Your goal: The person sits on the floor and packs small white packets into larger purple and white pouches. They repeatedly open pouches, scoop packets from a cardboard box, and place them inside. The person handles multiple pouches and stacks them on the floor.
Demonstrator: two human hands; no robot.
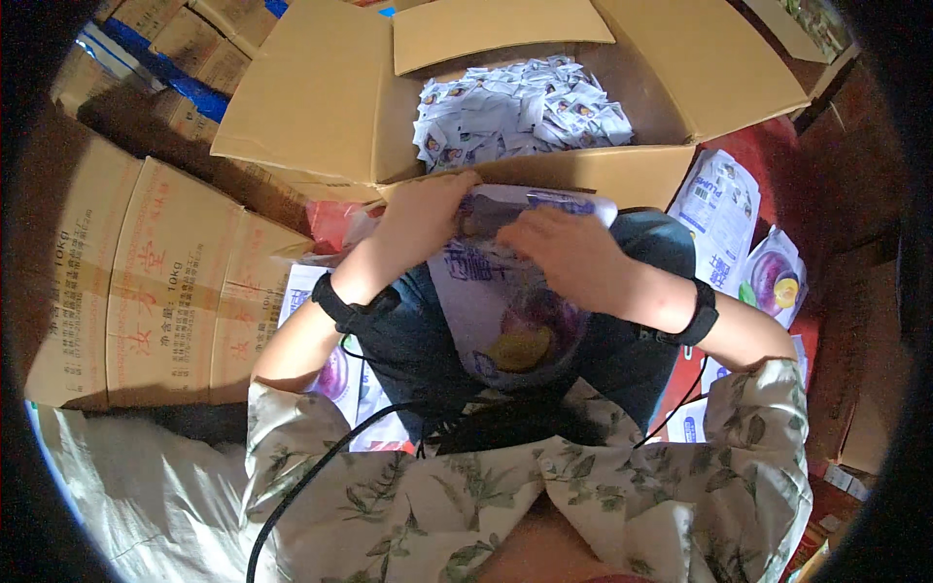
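A white and purple plastic pouch printed with plums lies across my lap, its top end near the front wall of an open cardboard box. My left hand grips the pouch's upper left edge beside the box rim. Over the pouch's upper part is my right hand, its fingers bent down onto the film; whether they pinch it cannot be seen. Inside the box lies a heap of small white printed sachets. Black bands circle both wrists.
Closed cardboard cartons stand at the left, with more stacked behind. Printed plum pouches lie at my right on a red surface, and others at my left. Black cables run from the wristbands. Box flaps spread outward ahead.
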